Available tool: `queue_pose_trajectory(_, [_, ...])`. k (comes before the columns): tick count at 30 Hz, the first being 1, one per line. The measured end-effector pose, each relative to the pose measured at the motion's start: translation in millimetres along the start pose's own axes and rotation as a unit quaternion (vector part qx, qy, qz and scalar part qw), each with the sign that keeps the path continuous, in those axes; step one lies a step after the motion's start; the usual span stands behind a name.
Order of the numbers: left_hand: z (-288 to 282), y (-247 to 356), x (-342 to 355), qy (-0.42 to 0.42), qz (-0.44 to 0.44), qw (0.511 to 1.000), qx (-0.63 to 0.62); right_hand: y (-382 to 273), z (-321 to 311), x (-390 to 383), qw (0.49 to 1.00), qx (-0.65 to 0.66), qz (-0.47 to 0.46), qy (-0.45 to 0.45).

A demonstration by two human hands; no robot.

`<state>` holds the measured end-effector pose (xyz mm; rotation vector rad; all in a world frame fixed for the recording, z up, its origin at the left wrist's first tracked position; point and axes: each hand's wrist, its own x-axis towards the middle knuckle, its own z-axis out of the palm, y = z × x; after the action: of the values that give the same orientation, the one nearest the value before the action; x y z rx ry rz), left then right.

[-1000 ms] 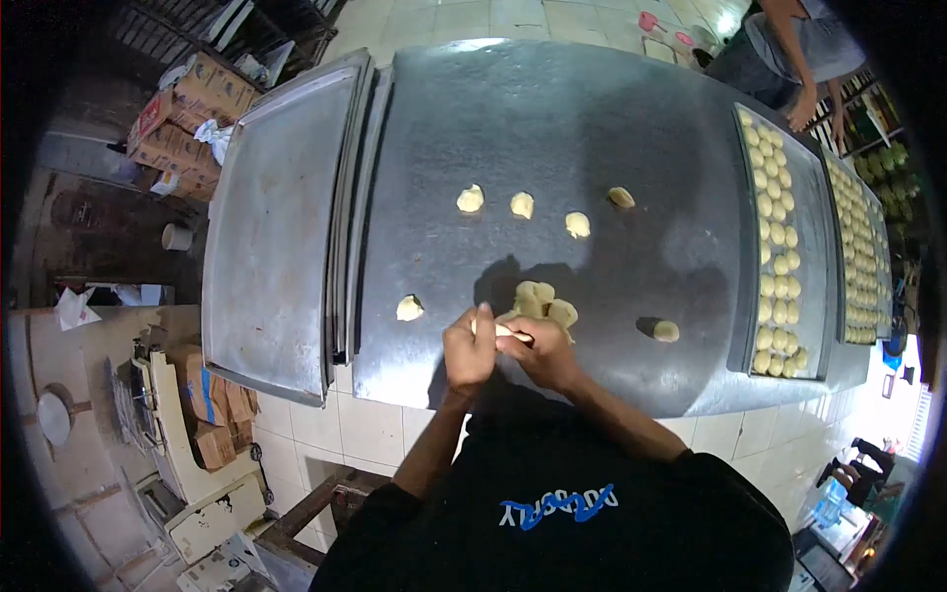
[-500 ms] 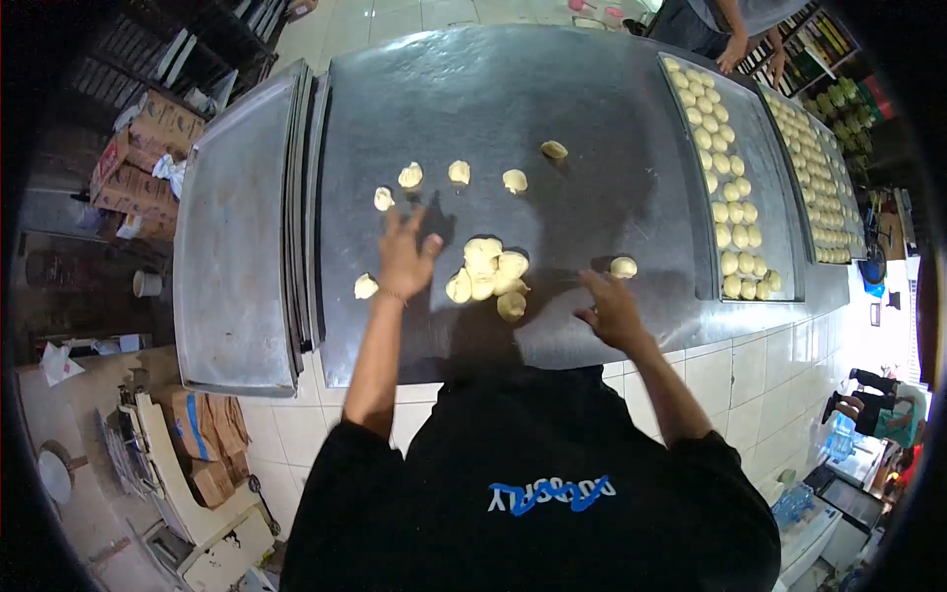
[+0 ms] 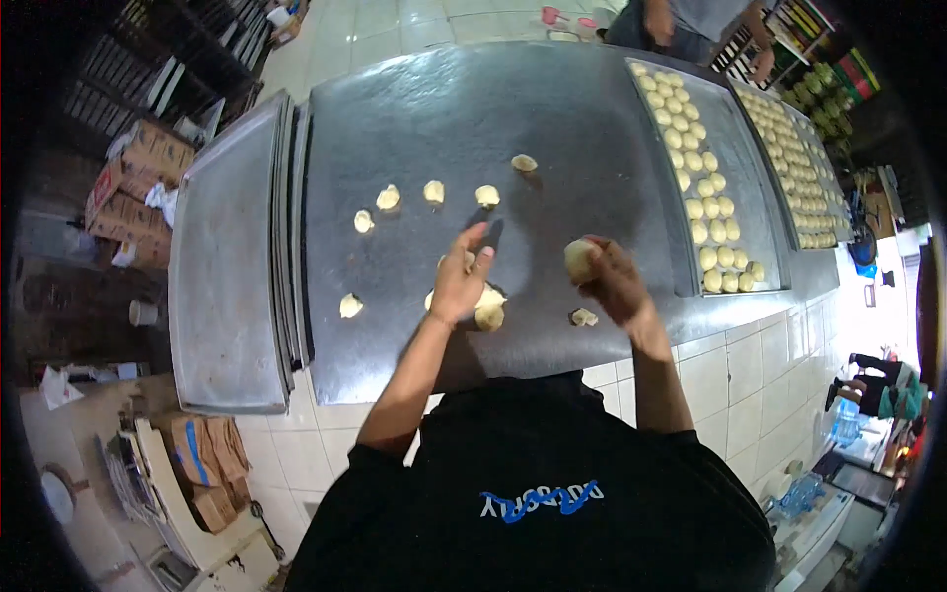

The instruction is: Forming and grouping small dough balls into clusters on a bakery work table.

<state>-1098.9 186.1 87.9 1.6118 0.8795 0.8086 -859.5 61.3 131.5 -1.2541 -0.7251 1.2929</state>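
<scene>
My right hand point(image 3: 619, 286) grips a pale yellow dough ball point(image 3: 580, 260) between thumb and fingers, raised over the metal table point(image 3: 414, 118). Just below that hand lies a small, ragged dough piece point(image 3: 583, 317). Over a cluster of dough pieces point(image 3: 489, 317) is my left hand point(image 3: 460, 284), its fingers apart and holding nothing. It hides much of the cluster, and I cannot tell whether it touches it. Beyond it, several single dough pieces point(image 3: 434, 191) lie spaced out in a loose arc, with another dough piece point(image 3: 350, 306) farther left.
On the right, a tray point(image 3: 745, 222) carries rows of round dough balls, beside a second filled tray point(image 3: 824, 197). Stacked metal trays point(image 3: 225, 266) lie at the left edge. At the far right corner, a person's hand point(image 3: 659, 22) hangs near the trays.
My right hand has lifted and now holds a dough ball. My left hand has moved right, over the cluster. A ragged piece now shows below the right hand. The view has shifted slightly.
</scene>
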Motion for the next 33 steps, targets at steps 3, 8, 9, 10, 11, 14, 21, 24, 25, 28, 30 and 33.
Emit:
queue_pose_trajectory(3, [30.2, 48.7, -18.3, -0.130, -0.053, 0.960, -0.243, -7.7, 40.4, -11.5, 0.998, 0.043, 0.042, -0.037])
queue_pose_trajectory(8, [24.3, 87.1, -32.5, -0.082, -0.120, 0.982, -0.123, -10.2, 85.9, -24.8, 0.992, 0.091, 0.038, -0.082])
queue_pose_trajectory(9, [19.3, 89.6, -36.4, -0.067, -0.161, 0.972, -0.155, -8.6, 89.0, -24.2, 0.994, 0.051, 0.045, -0.080])
queue_pose_trajectory(10, [17.1, 91.2, -40.3, -0.056, -0.137, 0.974, -0.169, -7.0, 91.0, -22.7, 0.995, 0.011, 0.050, -0.080])
queue_pose_trajectory(11, [16.4, 92.3, -45.2, 0.023, -0.136, 0.972, -0.191, -4.6, 95.3, -19.6, 0.999, -0.015, 0.001, -0.048])
queue_pose_trajectory(14, [23.6, 89.3, -50.5, 0.111, -0.154, 0.952, -0.240, -6.8, 113.7, -16.0, 0.987, -0.161, -0.026, 0.009])
queue_pose_trajectory(21, [-15.5, 18.4, -15.3, 0.244, -0.154, 0.947, 0.140, -37.9, 117.4, -74.5, 0.915, 0.042, 0.050, -0.399])
queue_pose_trajectory(24, [-53.2, -13.5, -26.6, 0.240, -0.234, 0.940, -0.063, -12.4, 62.5, -66.8, 0.978, 0.128, -0.026, -0.160])
queue_pose_trajectory(25, [-58.5, -16.4, -35.4, 0.228, -0.240, 0.942, -0.055, 3.9, 43.8, -56.3, 0.992, -0.052, -0.087, -0.080])
queue_pose_trajectory(28, [-51.6, -2.6, -58.9, 0.070, -0.239, 0.876, -0.413, 43.1, 3.6, -35.4, 0.825, -0.547, -0.138, 0.028])
queue_pose_trajectory(30, [-32.5, 20.8, -64.4, 0.075, -0.261, 0.853, -0.445, 51.4, 2.1, -31.3, 0.780, -0.625, -0.019, 0.005])
queue_pose_trajectory(33, [-3.5, 53.5, -67.5, 0.064, -0.286, 0.834, -0.468, 36.2, 35.2, -37.2, 0.821, -0.547, -0.111, 0.119])
